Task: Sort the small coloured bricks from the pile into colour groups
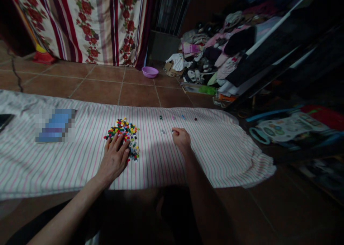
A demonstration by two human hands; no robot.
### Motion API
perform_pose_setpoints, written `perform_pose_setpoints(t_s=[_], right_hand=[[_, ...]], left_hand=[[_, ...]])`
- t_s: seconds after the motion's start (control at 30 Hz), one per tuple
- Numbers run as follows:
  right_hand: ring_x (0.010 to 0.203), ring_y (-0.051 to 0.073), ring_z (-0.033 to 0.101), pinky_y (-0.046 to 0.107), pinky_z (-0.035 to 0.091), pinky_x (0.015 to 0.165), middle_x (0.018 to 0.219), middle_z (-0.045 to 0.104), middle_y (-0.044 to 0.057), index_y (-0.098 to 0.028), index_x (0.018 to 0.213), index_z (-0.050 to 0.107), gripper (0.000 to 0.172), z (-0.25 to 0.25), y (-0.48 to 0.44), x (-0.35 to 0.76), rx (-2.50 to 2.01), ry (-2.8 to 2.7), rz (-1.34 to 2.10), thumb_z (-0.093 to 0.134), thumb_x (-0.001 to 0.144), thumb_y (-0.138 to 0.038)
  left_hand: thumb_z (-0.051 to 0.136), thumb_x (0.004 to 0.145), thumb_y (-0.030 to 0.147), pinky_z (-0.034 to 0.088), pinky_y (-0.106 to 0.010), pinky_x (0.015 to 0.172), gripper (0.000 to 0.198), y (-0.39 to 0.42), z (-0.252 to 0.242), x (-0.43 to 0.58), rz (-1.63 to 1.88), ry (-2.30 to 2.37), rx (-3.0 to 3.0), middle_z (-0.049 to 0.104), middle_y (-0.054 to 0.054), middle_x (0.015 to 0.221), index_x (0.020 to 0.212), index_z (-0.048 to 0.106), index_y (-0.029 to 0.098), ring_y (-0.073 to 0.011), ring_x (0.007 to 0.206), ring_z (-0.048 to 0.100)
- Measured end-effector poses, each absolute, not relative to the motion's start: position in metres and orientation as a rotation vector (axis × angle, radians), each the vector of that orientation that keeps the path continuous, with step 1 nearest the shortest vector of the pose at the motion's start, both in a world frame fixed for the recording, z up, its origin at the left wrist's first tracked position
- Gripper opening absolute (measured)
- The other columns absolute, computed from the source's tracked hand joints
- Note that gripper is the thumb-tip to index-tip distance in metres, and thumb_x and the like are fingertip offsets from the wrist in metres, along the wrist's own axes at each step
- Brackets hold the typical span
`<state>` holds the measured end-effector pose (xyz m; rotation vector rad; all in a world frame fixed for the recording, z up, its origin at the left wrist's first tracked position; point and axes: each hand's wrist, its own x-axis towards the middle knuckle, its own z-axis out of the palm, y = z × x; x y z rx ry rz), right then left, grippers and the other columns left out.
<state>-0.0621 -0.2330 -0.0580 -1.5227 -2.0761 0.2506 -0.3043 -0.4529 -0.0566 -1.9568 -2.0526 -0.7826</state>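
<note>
A pile of small multicoloured bricks (124, 131) lies on a pink-and-grey striped cloth (215, 155) spread over the tiled floor. My left hand (115, 157) lies flat with fingers spread, its fingertips on the near edge of the pile. To the right, my right hand (181, 139) is curled closed, pinching a tiny red piece at its fingertips just above the cloth. A few single bricks (172, 118) lie apart in a loose row beyond my right hand, and a grey one (162, 131) sits between the pile and that hand.
A blue flat object (56, 125) lies on the cloth at left, a dark object (4, 120) at the left edge. A purple bowl (149, 72) stands on the tiles behind. Heaped clothes (215, 55) and a toy (279, 128) fill the right side. A floral curtain (88, 23) hangs at the back.
</note>
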Motion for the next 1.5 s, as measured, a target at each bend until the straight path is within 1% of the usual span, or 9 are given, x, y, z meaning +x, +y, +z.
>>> perform_pose_setpoints(t_s=[0.2,0.43,0.57,0.7,0.77,0.87,1.07,1.33,1.5], right_hand=[[0.074,0.018,0.061,0.029,0.048,0.074,0.085,0.068,0.008,-0.019,0.090,0.074,0.032,-0.055,-0.235,-0.063,-1.500,-2.044,0.260,0.047,0.074,-0.018],[0.073,0.018,0.059,0.030,0.047,0.074,0.088,0.067,0.009,-0.019,0.090,0.072,0.030,-0.044,-0.242,-0.067,-1.481,-1.988,0.265,0.046,0.076,-0.020],[0.075,0.019,0.059,0.031,0.048,0.076,0.087,0.066,0.009,-0.017,0.096,0.070,0.031,-0.030,-0.252,-0.081,-1.341,-1.961,0.241,0.045,0.081,-0.024],[0.074,0.018,0.059,0.029,0.048,0.076,0.086,0.065,0.008,-0.017,0.098,0.070,0.030,-0.020,-0.274,-0.108,-1.108,-2.069,0.331,0.044,0.086,-0.025],[0.074,0.017,0.060,0.027,0.048,0.075,0.088,0.065,0.007,-0.018,0.097,0.070,0.028,-0.021,-0.287,-0.123,-1.000,-2.147,0.398,0.044,0.086,-0.022],[0.080,0.016,0.061,0.026,0.049,0.077,0.090,0.065,0.006,-0.020,0.095,0.071,0.026,-0.028,-0.304,-0.144,-0.871,-2.272,0.487,0.046,0.087,-0.018],[0.088,0.016,0.061,0.026,0.048,0.081,0.094,0.064,0.004,-0.023,0.098,0.070,0.024,-0.042,-0.319,-0.173,-0.768,-2.430,0.568,0.051,0.088,-0.016],[0.086,0.016,0.060,0.026,0.047,0.080,0.092,0.063,0.004,-0.022,0.097,0.071,0.023,-0.046,-0.319,-0.192,-0.791,-2.420,0.563,0.049,0.089,-0.017],[0.084,0.016,0.059,0.027,0.048,0.078,0.091,0.061,0.004,-0.023,0.092,0.071,0.021,-0.046,-0.320,-0.197,-0.758,-2.456,0.583,0.051,0.087,-0.017]], left_hand=[[0.036,0.096,0.027,0.025,-0.057,0.112,0.037,-0.454,-0.058,-0.305,-0.783,-2.047,-1.951,0.047,-0.017,0.141,0.125,0.055,0.016,-0.0307,0.141,0.029],[0.036,0.096,0.029,0.026,-0.057,0.112,0.038,-0.454,-0.055,-0.304,-0.750,-2.082,-1.950,0.046,-0.017,0.143,0.125,0.057,0.015,-0.0315,0.140,0.030],[0.036,0.096,0.028,0.026,-0.057,0.112,0.038,-0.455,-0.052,-0.303,-0.734,-2.094,-1.956,0.045,-0.015,0.144,0.125,0.057,0.016,-0.0319,0.141,0.028],[0.038,0.095,0.027,0.026,-0.057,0.113,0.037,-0.456,-0.051,-0.302,-0.734,-2.103,-1.956,0.047,-0.014,0.143,0.125,0.057,0.015,-0.0316,0.142,0.026],[0.038,0.095,0.027,0.025,-0.057,0.113,0.037,-0.458,-0.051,-0.303,-0.742,-2.099,-1.949,0.049,-0.014,0.142,0.124,0.057,0.016,-0.0312,0.142,0.027],[0.038,0.095,0.026,0.025,-0.059,0.113,0.035,-0.461,-0.052,-0.305,-0.762,-2.088,-1.945,0.050,-0.013,0.140,0.122,0.059,0.017,-0.0310,0.141,0.028],[0.038,0.095,0.025,0.029,-0.058,0.112,0.035,-0.471,-0.053,-0.315,-0.806,-2.085,-1.958,0.051,-0.013,0.139,0.123,0.058,0.016,-0.0311,0.142,0.026],[0.039,0.094,0.021,0.034,-0.053,0.114,0.036,-0.480,-0.054,-0.330,-0.902,-2.041,-1.965,0.049,-0.016,0.139,0.126,0.054,0.012,-0.0291,0.144,0.020],[0.037,0.095,0.021,0.035,-0.054,0.113,0.039,-0.484,-0.053,-0.334,-0.930,-2.052,-1.983,0.044,-0.015,0.142,0.132,0.048,0.014,-0.0293,0.145,0.019]])
